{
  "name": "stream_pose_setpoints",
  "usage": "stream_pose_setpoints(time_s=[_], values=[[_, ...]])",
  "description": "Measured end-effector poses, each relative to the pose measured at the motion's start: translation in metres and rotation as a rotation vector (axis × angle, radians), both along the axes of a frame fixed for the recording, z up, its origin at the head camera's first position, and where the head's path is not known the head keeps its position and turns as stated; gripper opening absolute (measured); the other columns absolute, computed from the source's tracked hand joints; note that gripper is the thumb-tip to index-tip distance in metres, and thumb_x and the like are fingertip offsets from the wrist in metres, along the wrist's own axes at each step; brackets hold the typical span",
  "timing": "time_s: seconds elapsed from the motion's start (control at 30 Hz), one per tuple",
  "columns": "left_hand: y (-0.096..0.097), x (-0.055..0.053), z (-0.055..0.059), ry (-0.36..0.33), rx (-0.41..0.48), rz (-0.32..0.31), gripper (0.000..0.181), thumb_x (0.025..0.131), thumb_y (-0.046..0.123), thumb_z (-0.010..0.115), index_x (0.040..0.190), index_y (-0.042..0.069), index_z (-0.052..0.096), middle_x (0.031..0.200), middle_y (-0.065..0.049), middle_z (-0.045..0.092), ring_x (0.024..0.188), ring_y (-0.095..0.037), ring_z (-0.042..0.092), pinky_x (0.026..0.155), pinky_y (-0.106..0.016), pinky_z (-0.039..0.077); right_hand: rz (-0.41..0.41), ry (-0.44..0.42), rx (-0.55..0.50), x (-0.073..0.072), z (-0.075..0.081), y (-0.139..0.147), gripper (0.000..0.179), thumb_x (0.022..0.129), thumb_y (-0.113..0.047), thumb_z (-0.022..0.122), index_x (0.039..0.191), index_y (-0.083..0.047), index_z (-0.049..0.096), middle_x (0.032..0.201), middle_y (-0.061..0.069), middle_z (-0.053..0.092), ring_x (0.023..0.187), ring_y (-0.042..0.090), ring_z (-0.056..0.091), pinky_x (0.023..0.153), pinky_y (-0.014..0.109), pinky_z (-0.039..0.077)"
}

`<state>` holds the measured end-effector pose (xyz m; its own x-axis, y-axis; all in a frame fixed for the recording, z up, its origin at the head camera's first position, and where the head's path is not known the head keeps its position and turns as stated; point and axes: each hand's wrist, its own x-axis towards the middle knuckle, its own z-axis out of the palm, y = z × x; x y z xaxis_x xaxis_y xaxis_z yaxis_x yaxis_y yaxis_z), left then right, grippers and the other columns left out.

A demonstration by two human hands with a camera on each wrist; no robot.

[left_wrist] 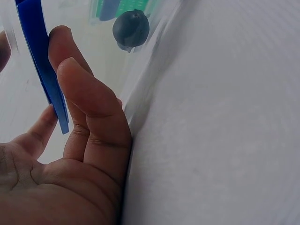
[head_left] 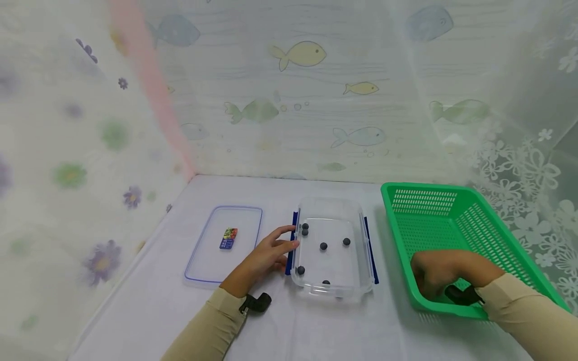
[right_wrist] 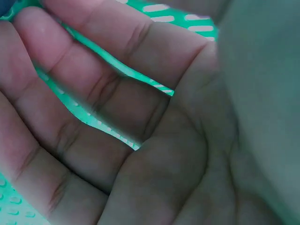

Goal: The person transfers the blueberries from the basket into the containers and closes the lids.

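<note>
A clear plastic box with dark blue side flaps stands in mid-table, several blueberries scattered inside. My left hand grips its left side, fingers on both faces of the blue flap. Through the wall, one blueberry shows close up in the left wrist view. Over on the right, my right hand reaches down into the green basket, near its left front corner. A dark blue thing lies by its fingertips in the right wrist view; whether they hold it is cut off by the frame edge.
A clear lid with a blue rim and a small fruit-picture label lies flat left of the box. White cloth covers the table. Patterned curtains hang behind and at both sides.
</note>
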<state>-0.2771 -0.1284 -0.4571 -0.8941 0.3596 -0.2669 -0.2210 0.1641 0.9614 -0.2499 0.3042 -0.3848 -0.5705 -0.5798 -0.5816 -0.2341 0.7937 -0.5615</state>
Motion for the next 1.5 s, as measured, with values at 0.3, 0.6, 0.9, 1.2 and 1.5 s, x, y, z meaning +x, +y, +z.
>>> stream_pose_setpoints(time_s=[0.3,0.6,0.9,1.2,1.5], values=[[0.001,-0.001,0.001,-0.002,0.012,-0.001,0.066,0.092,0.055,0.073,0.15,0.041,0.045,0.143,-0.015,0.057,0.078,-0.023,0.07,0.07,-0.029,0.054,0.024,0.12,-0.082,0.002,0.009,0.005,0.022,0.074,0.003,0.075,0.064,-0.017,0.072,0.06,-0.01,0.059,0.053,0.002,0.039,0.047,0.022,0.038],[0.001,-0.001,0.0,0.007,0.017,-0.002,0.066,0.093,0.053,0.073,0.151,0.039,0.045,0.141,-0.016,0.058,0.077,-0.022,0.07,0.069,-0.029,0.053,-0.008,0.143,-0.184,0.002,0.02,0.009,0.01,0.079,-0.005,0.078,0.08,-0.014,0.076,0.076,-0.001,0.073,0.066,0.009,0.063,0.058,0.031,0.055],[0.001,-0.002,0.0,0.006,0.037,-0.01,0.068,0.093,0.052,0.074,0.152,0.038,0.044,0.14,-0.016,0.059,0.076,-0.021,0.071,0.068,-0.029,0.053,-0.06,0.186,-0.275,-0.004,0.028,0.019,0.006,0.088,-0.014,0.079,0.093,-0.013,0.076,0.09,0.0,0.076,0.081,0.013,0.071,0.071,0.029,0.059],[0.0,-0.001,-0.003,0.005,0.04,-0.013,0.067,0.094,0.051,0.073,0.152,0.038,0.044,0.141,-0.017,0.059,0.074,-0.021,0.071,0.068,-0.029,0.054,-0.107,0.263,-0.317,-0.006,0.039,0.023,0.01,0.092,-0.021,0.078,0.097,-0.013,0.075,0.094,-0.001,0.077,0.087,0.018,0.074,0.077,0.029,0.06],[0.001,-0.001,0.0,0.003,0.043,-0.004,0.066,0.094,0.05,0.074,0.152,0.038,0.044,0.143,-0.017,0.058,0.075,-0.021,0.071,0.067,-0.029,0.054,-0.159,0.363,-0.317,-0.005,0.056,0.021,0.012,0.093,-0.026,0.078,0.098,-0.015,0.074,0.094,-0.002,0.079,0.09,0.02,0.075,0.077,0.029,0.059]])
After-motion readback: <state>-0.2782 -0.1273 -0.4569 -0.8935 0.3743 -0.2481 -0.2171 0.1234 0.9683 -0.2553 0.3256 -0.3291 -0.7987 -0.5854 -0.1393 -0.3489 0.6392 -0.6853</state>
